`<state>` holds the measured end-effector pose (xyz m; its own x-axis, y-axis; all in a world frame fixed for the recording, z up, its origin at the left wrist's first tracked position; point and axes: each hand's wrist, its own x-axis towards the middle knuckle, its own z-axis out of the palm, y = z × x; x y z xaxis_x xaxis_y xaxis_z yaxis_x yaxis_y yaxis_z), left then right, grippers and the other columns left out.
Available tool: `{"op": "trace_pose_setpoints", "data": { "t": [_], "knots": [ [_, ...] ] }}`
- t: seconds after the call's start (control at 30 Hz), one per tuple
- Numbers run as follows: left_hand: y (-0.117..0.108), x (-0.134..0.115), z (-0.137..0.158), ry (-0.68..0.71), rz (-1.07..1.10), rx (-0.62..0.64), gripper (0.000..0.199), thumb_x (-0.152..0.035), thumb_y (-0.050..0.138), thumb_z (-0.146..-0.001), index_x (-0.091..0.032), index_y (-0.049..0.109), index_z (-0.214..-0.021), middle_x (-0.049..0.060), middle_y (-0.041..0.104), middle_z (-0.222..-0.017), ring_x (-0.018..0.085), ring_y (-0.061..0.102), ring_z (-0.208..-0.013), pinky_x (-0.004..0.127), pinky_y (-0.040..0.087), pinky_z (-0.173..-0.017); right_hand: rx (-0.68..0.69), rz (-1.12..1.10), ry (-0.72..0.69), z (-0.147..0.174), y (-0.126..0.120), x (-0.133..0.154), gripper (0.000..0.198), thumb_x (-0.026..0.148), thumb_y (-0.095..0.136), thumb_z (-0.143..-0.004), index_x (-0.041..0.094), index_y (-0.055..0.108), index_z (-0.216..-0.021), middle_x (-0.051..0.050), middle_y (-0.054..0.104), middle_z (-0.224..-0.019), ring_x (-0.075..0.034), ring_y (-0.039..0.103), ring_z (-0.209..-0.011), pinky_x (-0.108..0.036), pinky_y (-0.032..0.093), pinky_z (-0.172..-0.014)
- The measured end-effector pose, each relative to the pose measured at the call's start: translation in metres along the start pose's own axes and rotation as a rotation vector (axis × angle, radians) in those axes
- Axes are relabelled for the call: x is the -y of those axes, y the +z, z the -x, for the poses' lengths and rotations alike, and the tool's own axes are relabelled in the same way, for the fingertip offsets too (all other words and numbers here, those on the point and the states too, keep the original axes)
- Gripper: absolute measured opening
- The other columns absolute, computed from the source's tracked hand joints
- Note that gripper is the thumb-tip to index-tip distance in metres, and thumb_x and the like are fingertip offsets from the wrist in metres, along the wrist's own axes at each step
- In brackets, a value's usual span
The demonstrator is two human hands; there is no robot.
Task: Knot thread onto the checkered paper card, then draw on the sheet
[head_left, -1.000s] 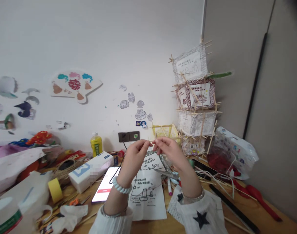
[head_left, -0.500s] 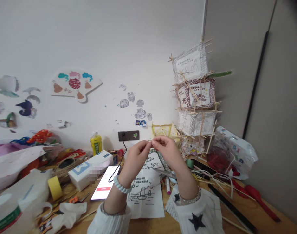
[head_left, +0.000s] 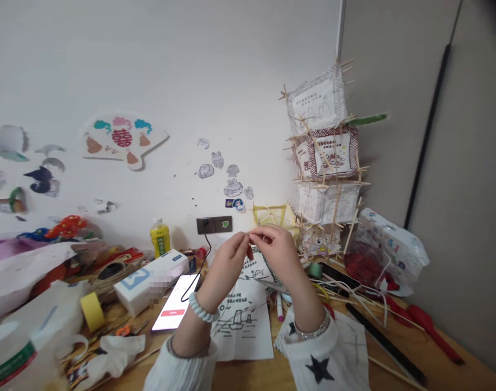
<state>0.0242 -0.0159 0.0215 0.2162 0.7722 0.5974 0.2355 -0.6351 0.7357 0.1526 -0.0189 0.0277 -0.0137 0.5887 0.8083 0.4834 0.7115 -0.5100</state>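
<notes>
Both the left hand [head_left: 230, 260] and the right hand [head_left: 275, 248] are pressing thumb against fingers, their tips meeting above the drawing [head_left: 248, 345]; whatever they are pinching is too small to tell. The drawing is lying on the table [head_left: 252, 376], the right forearm [head_left: 305, 301] partly hiding the scissors [head_left: 271, 285]. A pen [head_left: 279, 308] is lying alongside, a lit phone [head_left: 177, 298] and a box [head_left: 148, 285] are crowding the left, and a tower [head_left: 331, 155] is standing behind, rightward.

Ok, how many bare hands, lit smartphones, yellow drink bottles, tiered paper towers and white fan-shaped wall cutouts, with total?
Bare left hand and right hand: 2
Lit rectangular smartphone: 1
Yellow plastic drink bottle: 1
Tiered paper tower: 1
White fan-shaped wall cutout: 1
Total: 6
</notes>
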Motion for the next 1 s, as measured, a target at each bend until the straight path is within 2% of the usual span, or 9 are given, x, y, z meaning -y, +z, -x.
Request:
{"op": "trace_pose_setpoints", "data": {
  "t": [0.17, 0.37, 0.6, 0.9, 1.0],
  "knots": [
    [0.007, 0.002, 0.000, -0.031, 0.104, -0.020, 0.033, -0.039, 0.040, -0.084, -0.019, 0.042, -0.059, -0.004, 0.040, -0.048, 0.010, 0.038, -0.045, 0.022, 0.030, -0.044, -0.012, -0.067, 0.017, -0.001, 0.005, -0.002, 0.013, 0.020, 0.055, -0.075, 0.020, 0.068, -0.076, -0.004, 0.064, -0.074, -0.016, 0.055, -0.071, -0.027, 0.041, -0.063],
    [0.015, 0.001, 0.000, -0.096, 0.352, -0.004, 0.034, -0.047, 0.042, -0.082, -0.020, 0.035, -0.063, -0.008, 0.029, -0.049, 0.006, 0.030, -0.038, 0.018, 0.024, -0.034, -0.012, -0.429, 0.227, -0.001, 0.009, -0.006, 0.015, 0.028, 0.060, -0.072, 0.016, 0.067, -0.079, -0.005, 0.067, -0.079, -0.017, 0.060, -0.074, -0.029, 0.046, -0.070],
    [0.006, -0.014, 0.005, -0.166, 0.520, 0.111, 0.031, -0.041, 0.048, -0.081, -0.019, 0.037, -0.064, -0.009, 0.024, -0.049, 0.004, 0.028, -0.037, 0.015, 0.022, -0.035, 0.022, -0.689, 0.292, -0.001, 0.008, -0.003, 0.014, 0.027, 0.065, -0.067, 0.016, 0.067, -0.075, -0.002, 0.066, -0.072, -0.013, 0.058, -0.068, -0.027, 0.047, -0.067],
    [-0.006, -0.011, 0.007, -0.223, 0.704, 0.364, 0.024, -0.037, 0.044, -0.085, -0.019, 0.040, -0.069, -0.010, 0.016, -0.048, 0.003, 0.014, -0.037, 0.015, 0.011, -0.035, 0.139, -0.920, 0.358, 0.000, 0.007, -0.003, 0.015, 0.029, 0.069, -0.064, 0.016, 0.063, -0.069, 0.003, 0.058, -0.056, -0.007, 0.051, -0.053, -0.020, 0.042, -0.054],
    [-0.007, -0.011, 0.007, -0.209, 0.718, 0.408, 0.024, -0.036, 0.042, -0.087, -0.018, 0.040, -0.070, -0.010, 0.015, -0.048, 0.003, 0.011, -0.038, 0.016, 0.009, -0.036, 0.160, -0.964, 0.366, 0.001, 0.006, -0.003, 0.016, 0.028, 0.069, -0.064, 0.016, 0.060, -0.068, 0.003, 0.058, -0.056, -0.007, 0.051, -0.052, -0.019, 0.042, -0.053]
  ]
}}
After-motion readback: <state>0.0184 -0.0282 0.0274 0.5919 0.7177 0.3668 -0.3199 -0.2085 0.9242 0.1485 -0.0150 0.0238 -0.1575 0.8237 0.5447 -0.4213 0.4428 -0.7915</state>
